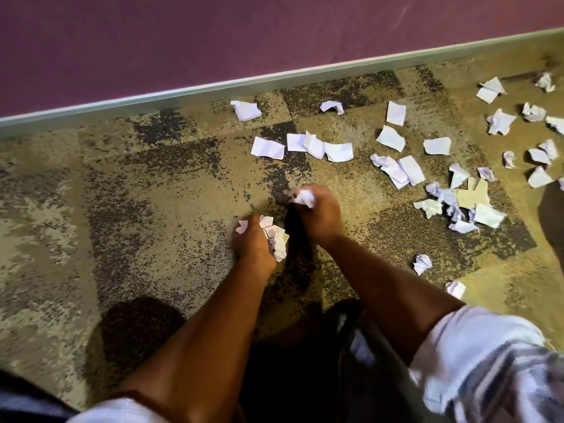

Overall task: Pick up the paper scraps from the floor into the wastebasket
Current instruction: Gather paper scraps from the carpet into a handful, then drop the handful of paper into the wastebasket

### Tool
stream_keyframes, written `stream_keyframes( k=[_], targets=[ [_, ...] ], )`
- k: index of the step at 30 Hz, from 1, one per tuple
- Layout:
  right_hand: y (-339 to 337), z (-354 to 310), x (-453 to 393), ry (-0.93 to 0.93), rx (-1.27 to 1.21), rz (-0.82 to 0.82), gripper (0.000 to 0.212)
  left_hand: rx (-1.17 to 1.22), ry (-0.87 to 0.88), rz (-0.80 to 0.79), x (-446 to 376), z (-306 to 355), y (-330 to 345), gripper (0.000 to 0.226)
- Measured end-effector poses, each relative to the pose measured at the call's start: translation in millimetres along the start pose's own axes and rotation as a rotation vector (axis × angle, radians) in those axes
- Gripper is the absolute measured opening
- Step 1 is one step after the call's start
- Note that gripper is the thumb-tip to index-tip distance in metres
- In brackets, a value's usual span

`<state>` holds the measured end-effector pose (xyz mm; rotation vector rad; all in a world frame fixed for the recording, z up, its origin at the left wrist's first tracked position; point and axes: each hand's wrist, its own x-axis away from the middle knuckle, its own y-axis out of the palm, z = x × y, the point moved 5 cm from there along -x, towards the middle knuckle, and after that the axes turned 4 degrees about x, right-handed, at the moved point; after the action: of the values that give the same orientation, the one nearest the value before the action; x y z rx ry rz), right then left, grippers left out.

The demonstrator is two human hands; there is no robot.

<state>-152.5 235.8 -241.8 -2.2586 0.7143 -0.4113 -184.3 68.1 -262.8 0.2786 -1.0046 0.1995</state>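
**A:** Start with the big picture. You're looking down at a mottled tan-and-dark carpet floor point(128, 209) that runs up to a pale baseboard point(183, 94) under a purple wall point(213, 35). How much of it have you cleaned?

**B:** Judging by how things lie, you're early to midway. The left part of the carpet shows no scraps, but a wide scatter of paper scraps point(396, 166) covers the right side, from a row of flat white pieces point(305, 146) near the middle out to a dense heap of crumpled bits point(457, 206) at the right edge.

**A:** And the wastebasket?

**B:** I can't pick it out for certain. There's a dark shape point(360, 346) low between your forearms that might be its rim, but it's too blurred to say. So none of the dropping-in step is visible.

**A:** Your hands, then?

**B:** Both are full. Your left hand point(253, 242) is curled round a wad of crumpled paper point(276, 236), down near the floor. Your right hand point(317, 213) is clenched on a smaller white ball of paper point(303, 198), just ahead of the left.

**A:** What's left close by?

**B:** Two small stray balls, one crumpled scrap point(422, 264) and another point(455, 289) beside your right forearm. Those, plus the whole right-hand scatter, wait for you once you empty these handfuls.
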Motion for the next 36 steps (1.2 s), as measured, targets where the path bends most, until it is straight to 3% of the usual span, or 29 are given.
stream_keyframes(
  k=[2, 4, 6, 9, 13, 15, 19, 22, 24, 25, 29, 33, 36],
  targets=[
    [-16.5, 5.2, 5.4, 0.214, -0.434, 0.035, 0.018, -0.025, -0.011, -0.013, 5.8, -0.6, 6.4, 0.018],
    [-28.4, -3.5, 14.6, 0.419, -0.825, -0.008, 0.024, -0.037, -0.021, -0.023, 15.2, 0.3, 15.5, 0.018],
    [-40.3, -19.8, 28.5, 0.509, -0.993, -0.039, 0.032, -0.032, -0.018, -0.023, 23.8, 1.3, 26.0, 0.020],
    [-52.5, -36.5, 50.4, 0.534, -1.011, -0.029, 0.023, 0.000, 0.051, -0.014, 35.9, 3.6, 41.7, 0.031],
    [-73.0, -54.4, 64.7, 0.439, -0.935, 0.095, 0.012, -0.088, 0.224, -0.037, 75.7, 10.2, 68.0, 0.004],
    [-86.6, -59.6, 68.8, 0.379, -0.887, 0.173, 0.009, -0.154, 0.304, -0.069, 97.3, 9.1, 82.3, 0.005],
    [-120.6, -66.7, 75.9, 0.340, -0.864, 0.283, 0.022, -0.227, 0.382, -0.192, 132.5, 4.6, 113.2, 0.013],
    [-145.8, -63.1, 77.5, 0.433, -0.983, 0.286, 0.045, -0.251, 0.345, -0.318, 174.2, 2.6, 134.8, 0.013],
    [-163.8, -55.5, 79.0, 0.530, -0.970, 0.267, 0.069, -0.300, 0.335, -0.400, 207.5, -0.2, 148.0, 0.016],
    [-176.1, -53.6, 80.9, 0.561, -0.944, 0.270, 0.071, -0.317, 0.346, -0.451, 223.6, -1.5, 154.6, 0.018],
    [-229.2, -55.8, 88.3, 0.574, -0.981, 0.444, 0.049, -0.269, 0.332, -0.659, 277.0, -8.2, 181.8, 0.034],
    [-280.7, -63.9, 97.7, 0.528, -1.082, 0.622, 0.024, -0.194, 0.150, -0.787, 317.9, -24.1, 202.0, 0.046],
    [-316.6, -72.2, 111.3, 0.457, -1.219, 0.726, 0.030, -0.157, 0.018, -0.854, 345.0, -35.5, 213.0, 0.044]
  ],
)
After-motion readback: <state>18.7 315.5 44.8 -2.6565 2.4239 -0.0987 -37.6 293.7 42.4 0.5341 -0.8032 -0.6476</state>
